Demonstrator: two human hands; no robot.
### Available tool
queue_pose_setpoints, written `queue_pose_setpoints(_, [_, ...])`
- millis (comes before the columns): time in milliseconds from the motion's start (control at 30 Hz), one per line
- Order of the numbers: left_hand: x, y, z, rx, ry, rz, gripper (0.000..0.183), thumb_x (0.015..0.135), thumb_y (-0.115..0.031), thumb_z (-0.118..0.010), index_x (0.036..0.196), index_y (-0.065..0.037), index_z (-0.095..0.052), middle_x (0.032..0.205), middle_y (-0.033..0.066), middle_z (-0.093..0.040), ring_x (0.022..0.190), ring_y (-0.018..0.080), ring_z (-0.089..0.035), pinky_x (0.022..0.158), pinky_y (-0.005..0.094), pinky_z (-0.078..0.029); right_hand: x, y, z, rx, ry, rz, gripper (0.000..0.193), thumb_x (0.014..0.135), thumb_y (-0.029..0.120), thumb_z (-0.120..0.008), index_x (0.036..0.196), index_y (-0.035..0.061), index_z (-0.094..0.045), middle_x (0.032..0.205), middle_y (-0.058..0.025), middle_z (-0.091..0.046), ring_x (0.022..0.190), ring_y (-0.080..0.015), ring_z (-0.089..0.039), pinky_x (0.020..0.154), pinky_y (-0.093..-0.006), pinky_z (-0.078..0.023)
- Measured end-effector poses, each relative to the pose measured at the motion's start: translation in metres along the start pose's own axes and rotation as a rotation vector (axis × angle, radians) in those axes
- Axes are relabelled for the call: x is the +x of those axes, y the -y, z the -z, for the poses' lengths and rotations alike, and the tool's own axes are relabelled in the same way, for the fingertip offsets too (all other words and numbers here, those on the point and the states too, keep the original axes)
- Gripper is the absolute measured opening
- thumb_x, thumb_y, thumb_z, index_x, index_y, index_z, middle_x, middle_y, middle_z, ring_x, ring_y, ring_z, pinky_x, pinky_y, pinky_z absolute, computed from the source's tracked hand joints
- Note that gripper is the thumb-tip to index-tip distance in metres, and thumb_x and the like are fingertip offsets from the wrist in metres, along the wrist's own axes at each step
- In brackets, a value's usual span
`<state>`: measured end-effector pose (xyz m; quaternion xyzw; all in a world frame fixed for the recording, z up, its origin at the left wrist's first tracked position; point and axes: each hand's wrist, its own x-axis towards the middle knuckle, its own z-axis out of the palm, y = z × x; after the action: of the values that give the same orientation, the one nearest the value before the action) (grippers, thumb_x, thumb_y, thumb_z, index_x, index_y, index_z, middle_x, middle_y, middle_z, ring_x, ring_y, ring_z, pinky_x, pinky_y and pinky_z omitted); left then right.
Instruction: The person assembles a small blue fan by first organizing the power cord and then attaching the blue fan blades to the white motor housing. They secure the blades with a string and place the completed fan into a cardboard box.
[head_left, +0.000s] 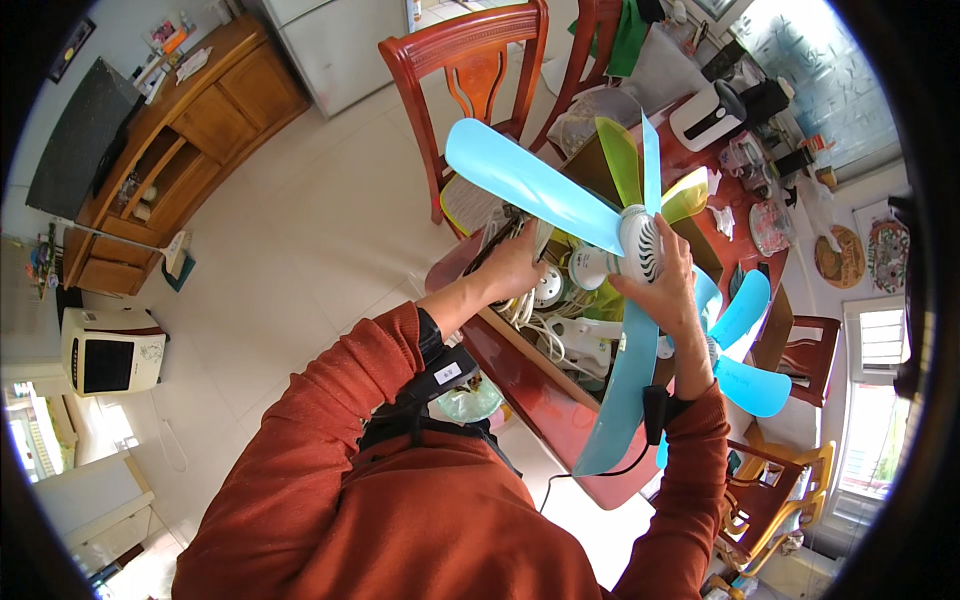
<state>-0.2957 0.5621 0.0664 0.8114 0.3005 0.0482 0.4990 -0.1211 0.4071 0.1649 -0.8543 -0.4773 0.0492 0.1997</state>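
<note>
My right hand (665, 288) is wrapped round the white motor housing of a small ceiling fan (641, 240) with long light blue blades. One blade reaches left over a chair, and another hangs down past my right forearm. My left hand (510, 266) is closed at the left side of an open cardboard box (588, 168), by a dark, thin item. What its fingers hold is partly hidden. White cables (535, 318) and white plastic parts fill the box beneath the fan. Yellow-green blades (619, 160) stand up behind it. A second blue fan (742, 385) sits right of my right wrist.
The box rests on a red table (515, 372). A wooden chair (470, 70) stands at its far left side. A white appliance (707, 115) and clutter line the far right. To the left are a wooden cabinet (225, 105) and a white heater-like unit (112, 350).
</note>
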Motion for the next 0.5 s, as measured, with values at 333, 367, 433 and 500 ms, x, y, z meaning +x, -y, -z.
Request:
queue_pose_setpoints(333, [-0.009, 0.002, 0.009, -0.021, 0.083, 0.068, 0.086, 0.083, -0.020, -0.070, 0.144, 0.012, -0.018, 0.126, 0.0387, -0.050, 0.122, 0.0449, -0.050, 0.104, 0.0430, -0.039, 0.002, 0.011, -0.034, -0.032, -0.071, 0.031, 0.103, 0.055, 0.039, -0.083, 0.143, 0.0108, -0.038, 0.129, -0.0172, -0.046, 0.121, -0.0357, -0.043, 0.099, -0.0493, -0.034])
queue_pose_setpoints(367, [-0.006, 0.003, 0.008, -0.024, 0.109, 0.075, 0.081, 0.082, -0.021, -0.072, 0.141, 0.012, -0.026, 0.123, 0.0368, -0.053, 0.119, 0.0441, -0.052, 0.102, 0.0434, -0.040, 0.000, 0.011, -0.040, -0.045, -0.062, 0.028, 0.104, 0.054, 0.040, -0.083, 0.143, 0.0113, -0.037, 0.129, -0.0180, -0.045, 0.121, -0.0365, -0.043, 0.099, -0.0497, -0.033])
queue_pose_setpoints(433, [-0.006, 0.006, 0.005, 0.017, 0.015, -0.017, 0.077, 0.081, -0.027, -0.074, 0.134, 0.012, -0.034, 0.107, 0.0301, -0.061, 0.099, 0.0409, -0.061, 0.087, 0.0431, -0.047, -0.001, 0.012, -0.050, -0.079, -0.083, 0.041, 0.105, 0.053, 0.041, -0.083, 0.143, 0.0124, -0.037, 0.129, -0.0202, -0.045, 0.121, -0.0383, -0.042, 0.099, -0.0512, -0.032])
queue_pose_setpoints(500, [-0.004, 0.009, 0.003, -0.011, 0.017, -0.005, 0.075, 0.081, -0.030, -0.074, 0.131, 0.011, -0.037, 0.096, 0.0241, -0.063, 0.085, 0.0370, -0.063, 0.077, 0.0419, -0.050, 0.000, 0.013, -0.055, -0.070, -0.084, 0.025, 0.106, 0.053, 0.042, -0.083, 0.144, 0.0129, -0.036, 0.130, -0.0209, -0.043, 0.121, -0.0396, -0.041, 0.098, -0.0528, -0.032])
